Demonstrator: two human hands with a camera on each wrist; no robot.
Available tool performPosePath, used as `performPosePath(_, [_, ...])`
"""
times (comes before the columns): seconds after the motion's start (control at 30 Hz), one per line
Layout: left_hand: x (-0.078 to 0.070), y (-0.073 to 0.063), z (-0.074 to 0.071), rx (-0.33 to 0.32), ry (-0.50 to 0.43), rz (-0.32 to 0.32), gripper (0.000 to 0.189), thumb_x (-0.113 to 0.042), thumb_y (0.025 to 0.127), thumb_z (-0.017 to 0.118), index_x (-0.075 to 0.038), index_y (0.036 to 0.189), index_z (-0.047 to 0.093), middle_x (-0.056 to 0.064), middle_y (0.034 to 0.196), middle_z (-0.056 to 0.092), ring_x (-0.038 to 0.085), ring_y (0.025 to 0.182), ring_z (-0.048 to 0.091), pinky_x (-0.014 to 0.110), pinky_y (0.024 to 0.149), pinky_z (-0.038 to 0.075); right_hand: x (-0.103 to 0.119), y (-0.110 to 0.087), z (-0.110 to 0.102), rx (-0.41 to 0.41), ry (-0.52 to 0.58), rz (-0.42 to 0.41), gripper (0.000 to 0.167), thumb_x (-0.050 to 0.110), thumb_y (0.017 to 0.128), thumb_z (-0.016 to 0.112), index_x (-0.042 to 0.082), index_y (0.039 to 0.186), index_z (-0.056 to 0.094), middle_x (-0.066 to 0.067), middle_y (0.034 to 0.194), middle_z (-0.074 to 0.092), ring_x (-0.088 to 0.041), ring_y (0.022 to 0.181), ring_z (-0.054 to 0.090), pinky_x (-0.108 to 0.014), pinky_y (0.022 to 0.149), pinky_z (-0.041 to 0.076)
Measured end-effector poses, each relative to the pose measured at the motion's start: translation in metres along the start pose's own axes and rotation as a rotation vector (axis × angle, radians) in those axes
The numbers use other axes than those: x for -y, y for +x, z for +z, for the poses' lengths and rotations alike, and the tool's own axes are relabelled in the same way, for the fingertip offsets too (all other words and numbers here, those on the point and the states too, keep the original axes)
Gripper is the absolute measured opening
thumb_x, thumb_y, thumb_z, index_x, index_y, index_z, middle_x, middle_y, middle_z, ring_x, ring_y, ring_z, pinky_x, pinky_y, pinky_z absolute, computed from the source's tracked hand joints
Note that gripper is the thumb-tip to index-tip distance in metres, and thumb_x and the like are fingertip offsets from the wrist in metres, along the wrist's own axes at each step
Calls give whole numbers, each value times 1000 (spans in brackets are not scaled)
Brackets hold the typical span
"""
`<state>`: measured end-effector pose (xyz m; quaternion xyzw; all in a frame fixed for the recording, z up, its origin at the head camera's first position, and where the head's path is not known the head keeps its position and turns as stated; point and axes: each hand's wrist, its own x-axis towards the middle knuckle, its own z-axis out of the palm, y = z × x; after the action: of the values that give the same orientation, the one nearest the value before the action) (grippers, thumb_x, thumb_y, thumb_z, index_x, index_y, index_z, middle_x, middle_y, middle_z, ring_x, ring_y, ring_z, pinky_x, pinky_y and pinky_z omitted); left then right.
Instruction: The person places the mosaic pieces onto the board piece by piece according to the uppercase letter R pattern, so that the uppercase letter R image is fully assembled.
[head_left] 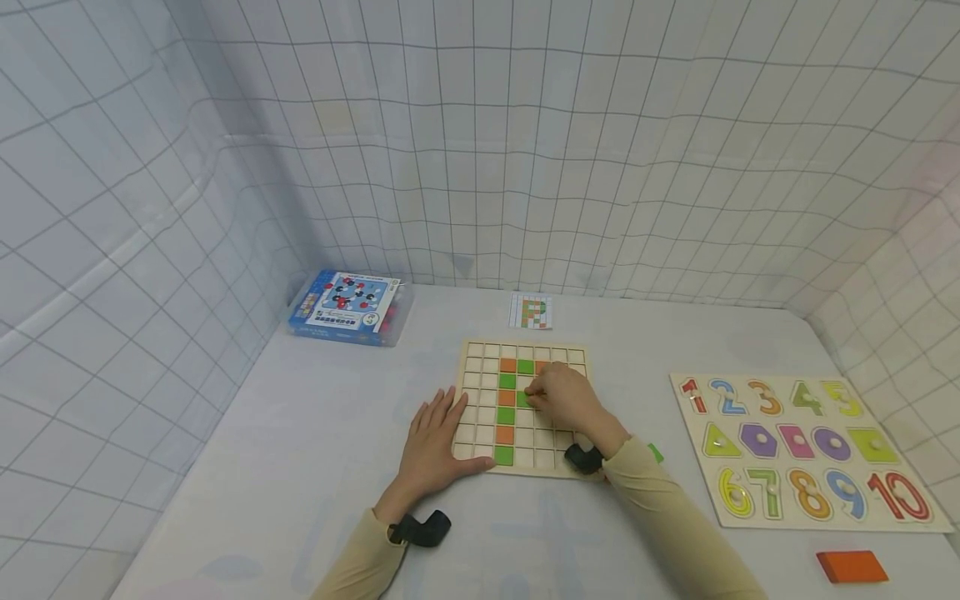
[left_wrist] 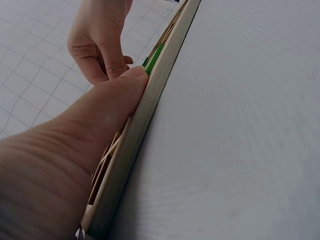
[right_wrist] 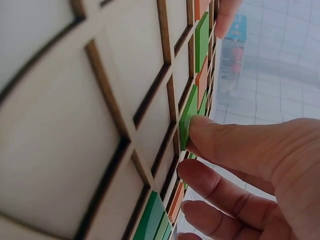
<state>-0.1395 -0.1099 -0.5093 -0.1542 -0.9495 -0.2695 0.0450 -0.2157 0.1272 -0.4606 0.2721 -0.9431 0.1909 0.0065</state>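
Note:
A wooden grid board lies on the table with orange and green square tiles in some of its cells. My left hand rests on its left side, fingers spread and the thumb along the near edge. In the left wrist view that thumb lies beside a green tile. Over the board's middle, my right hand pinches a green tile at a cell right of the orange and green column. The right wrist view shows the thumb against this tile, with the other fingers curled below.
A small pattern card lies behind the board. At the back left sits a blue boxed set. A puzzle board of numbers and shapes is on the right, with an orange block before it. Another green piece shows beside the right sleeve.

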Motion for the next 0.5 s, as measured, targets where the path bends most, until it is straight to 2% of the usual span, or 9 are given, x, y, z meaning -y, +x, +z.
performPosePath(0.17, [1,0,1,0,4,4,104,-63,70,71,-5,147,33,16,152,25,30,142,13,47,112,8,-3,-3,1,12,10,-22,15,16,84,74,8,97,76,3,81,58,-12,73,49,-26,61,42])
performPosePath(0.5, [1,0,0,-8,4,15,104,-63,70,71,-4,147,33,18,152,26,31,141,14,49,112,9,-10,-10,1,19,19,-84,29,25,85,73,7,107,73,-1,92,58,-16,82,48,-30,67,42])
